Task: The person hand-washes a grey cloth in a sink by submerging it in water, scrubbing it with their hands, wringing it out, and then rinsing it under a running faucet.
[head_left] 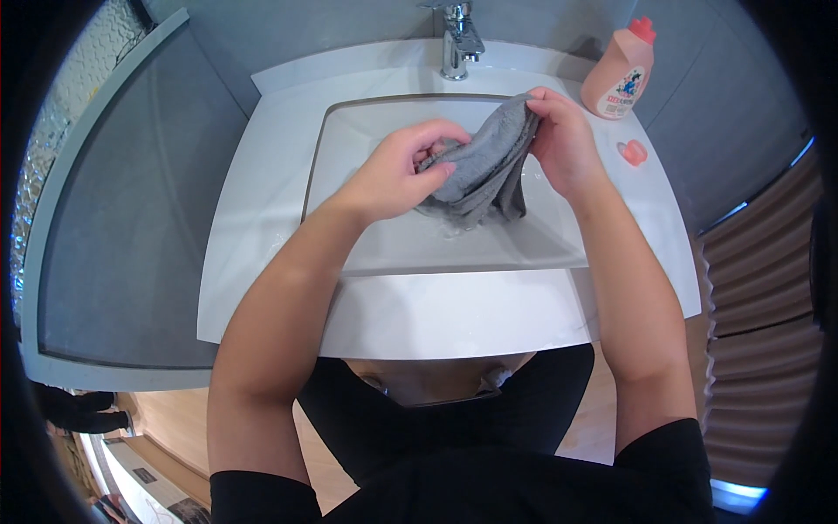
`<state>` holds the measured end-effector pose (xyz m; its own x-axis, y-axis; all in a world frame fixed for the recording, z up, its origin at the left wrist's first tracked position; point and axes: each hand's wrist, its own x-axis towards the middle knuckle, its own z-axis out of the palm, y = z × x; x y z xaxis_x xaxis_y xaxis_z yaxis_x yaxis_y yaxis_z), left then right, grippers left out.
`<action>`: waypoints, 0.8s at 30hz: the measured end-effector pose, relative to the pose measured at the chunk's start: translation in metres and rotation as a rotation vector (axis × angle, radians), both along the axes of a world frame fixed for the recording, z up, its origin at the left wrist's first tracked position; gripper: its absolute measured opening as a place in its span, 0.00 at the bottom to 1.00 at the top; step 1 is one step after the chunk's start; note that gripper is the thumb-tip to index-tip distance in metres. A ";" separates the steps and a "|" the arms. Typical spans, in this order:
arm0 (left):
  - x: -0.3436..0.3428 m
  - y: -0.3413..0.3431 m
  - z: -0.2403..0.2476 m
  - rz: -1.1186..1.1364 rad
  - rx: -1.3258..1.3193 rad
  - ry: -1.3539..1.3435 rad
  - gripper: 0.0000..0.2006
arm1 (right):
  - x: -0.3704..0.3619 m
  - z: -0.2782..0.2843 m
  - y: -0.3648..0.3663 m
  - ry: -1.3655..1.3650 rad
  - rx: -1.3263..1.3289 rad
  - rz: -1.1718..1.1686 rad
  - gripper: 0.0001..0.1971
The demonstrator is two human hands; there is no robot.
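A wet grey cloth (485,163) is stretched between my two hands over the white sink (375,249), its lower folds hanging into the basin. At its left end, my left hand (404,168) grips the edge with thumb and fingers curled round it. My right hand (566,140) pinches the upper right corner between thumb and fingers. A little water shows in the basin under the cloth. Whether the cloth is a towel or a garment I cannot tell.
Behind the sink stands a chrome faucet (459,44). A pink bottle (619,70) with a red cap is at the counter's back right, near a small pink cap-like piece (635,153). A grey-framed glass panel (131,218) borders the left; a brown pleated curtain (761,262) hangs right.
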<state>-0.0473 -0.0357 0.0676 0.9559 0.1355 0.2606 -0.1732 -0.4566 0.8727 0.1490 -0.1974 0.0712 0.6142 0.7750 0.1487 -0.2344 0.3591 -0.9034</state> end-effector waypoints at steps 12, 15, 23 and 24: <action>0.002 0.004 -0.006 -0.084 0.219 0.315 0.09 | -0.020 0.009 0.001 -0.196 -0.132 -0.174 0.03; 0.003 0.010 -0.011 -0.009 0.258 0.369 0.09 | -0.028 0.012 0.002 -0.232 -0.089 -0.125 0.04; 0.000 0.012 -0.008 0.152 0.559 0.152 0.12 | -0.022 0.011 -0.002 -0.332 -0.147 -0.118 0.05; -0.002 0.008 0.001 0.170 0.535 0.222 0.10 | -0.019 0.011 -0.002 -0.332 -0.148 -0.122 0.05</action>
<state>-0.0488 -0.0277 0.0684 0.9716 0.1965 0.1319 0.1006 -0.8473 0.5214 0.1297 -0.1998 0.0826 0.6401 0.7274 0.2473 0.1162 0.2265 -0.9671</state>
